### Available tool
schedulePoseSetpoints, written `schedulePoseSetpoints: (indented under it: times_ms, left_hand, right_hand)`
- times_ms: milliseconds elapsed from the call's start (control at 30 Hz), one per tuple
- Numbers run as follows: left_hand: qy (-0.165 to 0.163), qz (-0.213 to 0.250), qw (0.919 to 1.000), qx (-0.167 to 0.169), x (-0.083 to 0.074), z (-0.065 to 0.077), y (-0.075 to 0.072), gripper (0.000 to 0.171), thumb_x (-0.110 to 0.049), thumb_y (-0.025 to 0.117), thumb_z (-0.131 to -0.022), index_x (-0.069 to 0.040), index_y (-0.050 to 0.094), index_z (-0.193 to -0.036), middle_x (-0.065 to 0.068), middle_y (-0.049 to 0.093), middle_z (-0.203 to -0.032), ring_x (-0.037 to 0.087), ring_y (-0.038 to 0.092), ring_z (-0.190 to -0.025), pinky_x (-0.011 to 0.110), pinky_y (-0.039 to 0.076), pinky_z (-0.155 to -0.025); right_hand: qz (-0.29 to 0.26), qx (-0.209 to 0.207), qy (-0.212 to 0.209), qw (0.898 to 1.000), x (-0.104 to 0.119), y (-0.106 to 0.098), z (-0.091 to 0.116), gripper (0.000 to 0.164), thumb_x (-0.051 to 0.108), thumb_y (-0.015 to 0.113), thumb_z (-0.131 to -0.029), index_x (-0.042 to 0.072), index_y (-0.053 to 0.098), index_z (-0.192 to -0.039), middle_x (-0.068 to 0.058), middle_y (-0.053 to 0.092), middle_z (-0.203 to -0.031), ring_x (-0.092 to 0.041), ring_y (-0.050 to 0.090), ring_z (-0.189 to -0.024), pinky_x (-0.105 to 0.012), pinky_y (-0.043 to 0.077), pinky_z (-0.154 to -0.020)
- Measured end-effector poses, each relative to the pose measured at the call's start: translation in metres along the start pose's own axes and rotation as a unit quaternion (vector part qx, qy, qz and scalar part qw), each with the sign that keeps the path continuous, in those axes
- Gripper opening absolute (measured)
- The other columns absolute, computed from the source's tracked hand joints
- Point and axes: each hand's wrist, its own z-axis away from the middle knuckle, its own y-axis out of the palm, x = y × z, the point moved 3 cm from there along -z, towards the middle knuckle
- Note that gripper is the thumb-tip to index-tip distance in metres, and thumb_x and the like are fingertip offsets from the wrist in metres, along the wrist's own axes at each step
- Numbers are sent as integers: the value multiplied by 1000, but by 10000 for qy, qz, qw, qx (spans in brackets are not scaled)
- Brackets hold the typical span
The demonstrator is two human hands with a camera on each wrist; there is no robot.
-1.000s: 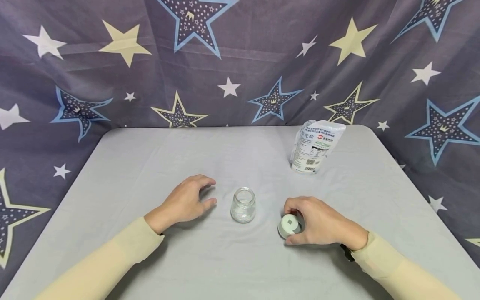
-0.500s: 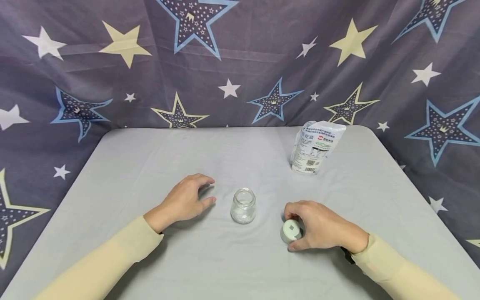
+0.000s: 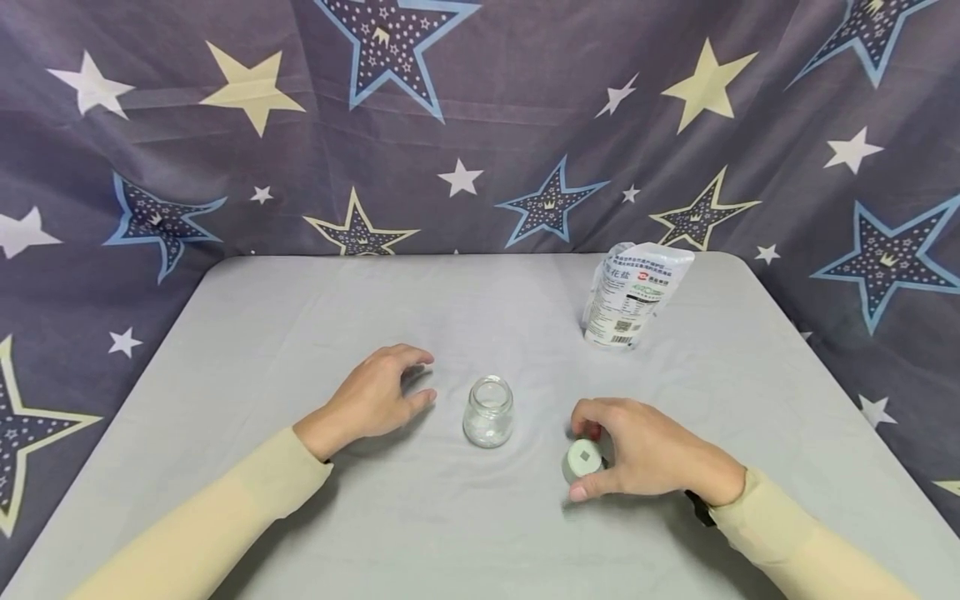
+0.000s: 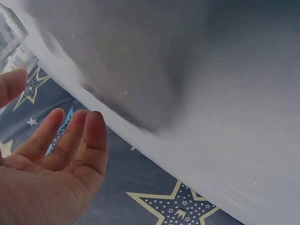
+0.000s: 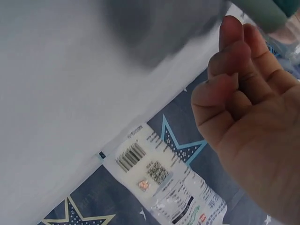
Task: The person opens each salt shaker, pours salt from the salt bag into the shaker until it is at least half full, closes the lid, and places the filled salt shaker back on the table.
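The left hand [image 3: 372, 396] hovers beside a small glass jar [image 3: 488, 417], thumb and fingers spread apart and holding nothing. Its bent fingers [image 4: 61, 140] show from the palm side in the left wrist view. No lid covers the jar's mouth, and it stands upright. To its right, the right hand [image 3: 637, 446] curves loosely around a pale green round cap [image 3: 583, 458] on the table, thumb at the near side. A narrow gap shows between index finger and cap. Only part of the cap enters the right wrist view's upper corner, so contact there is hard to judge.
Behind the right hand stands a white printed salt pouch [image 3: 633, 296], its barcode visible in the right wrist view. A grey cloth covers the table [image 3: 315, 308]. A dark curtain with stars [image 3: 517, 125] hangs along the table's back and sides.
The cap has shifted slightly toward the near edge and right with the right hand. Its fingers now sit looser around it. The left hand and jar have hardly moved.
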Motion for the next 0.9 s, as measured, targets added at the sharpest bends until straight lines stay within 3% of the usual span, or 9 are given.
schedulePoseSetpoints:
  times_ms: [300,567,900]
  left_hand:
    - [134,-1,9999,-1,-3,-10,0,47,-26,80,-88,-5,68,-128,10,68,-127,30,62,-115,48,48,-101]
    - [448,9,9990,1,-13,-22,-4,46,-26,79,-90,-4,67,-129,12,67,-129,32,64,-112,49,50,-97]
    - [701,81,9975,7,-23,-40,-8,43,-29,76,-92,-5,68,-127,11,69,-127,33,66,-110,48,50,-96]
  right_hand:
    - [-115,-746,-212,9969,-7,-13,-1,32,50,76,-90,20,67,-93,7,61,-82,-14,57,-73,-26,47,-69]
    - [-217,-1302,78,9912,-12,-18,-2,25,40,80,-90,19,68,-90,13,62,-83,-13,59,-73,-30,51,-68]
    - [-327,-1891,511,9801,-23,-25,-2,30,33,84,-87,10,71,-100,-4,69,-90,-16,61,-75,-34,52,-69]
